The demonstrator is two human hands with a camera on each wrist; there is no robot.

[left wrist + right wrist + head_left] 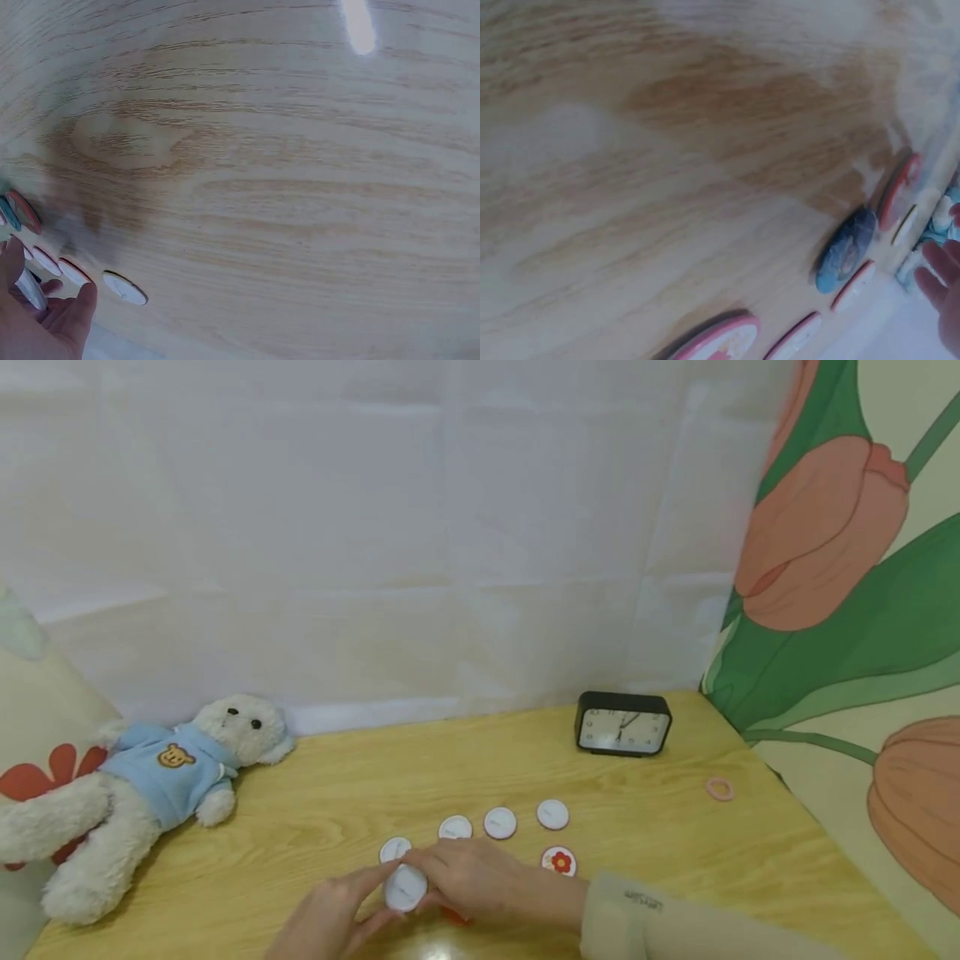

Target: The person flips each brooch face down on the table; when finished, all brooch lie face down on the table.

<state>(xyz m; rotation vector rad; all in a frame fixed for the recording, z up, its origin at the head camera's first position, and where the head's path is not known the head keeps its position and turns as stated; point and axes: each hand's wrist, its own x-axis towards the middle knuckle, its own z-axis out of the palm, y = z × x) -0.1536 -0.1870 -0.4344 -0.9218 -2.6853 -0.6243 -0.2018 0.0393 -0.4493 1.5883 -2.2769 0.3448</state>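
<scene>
Both hands meet at a round pin badge (405, 887), its white back with the pin toward the head camera. My left hand (322, 917) pinches its left edge between thumb and fingers. On the opposite edge, my right hand (480, 878) grips with its fingertips. In the left wrist view the left hand (52, 322) has the badge (31, 291) between its fingers, above the table. Four-fingered detail of the right hand (945, 296) is cut off at the right border. Beyond the hands, white-backed badges (500, 822) lie in a row. A flower-faced badge (559, 862) lies beside the right wrist.
A blue badge (847, 251) and a red-rimmed badge (900, 191) lie on the wooden table (360, 777). At the back right stands a black alarm clock (624, 724), with a pink ring (720, 789) nearby. A white teddy bear (161, 777) in a blue top lies left.
</scene>
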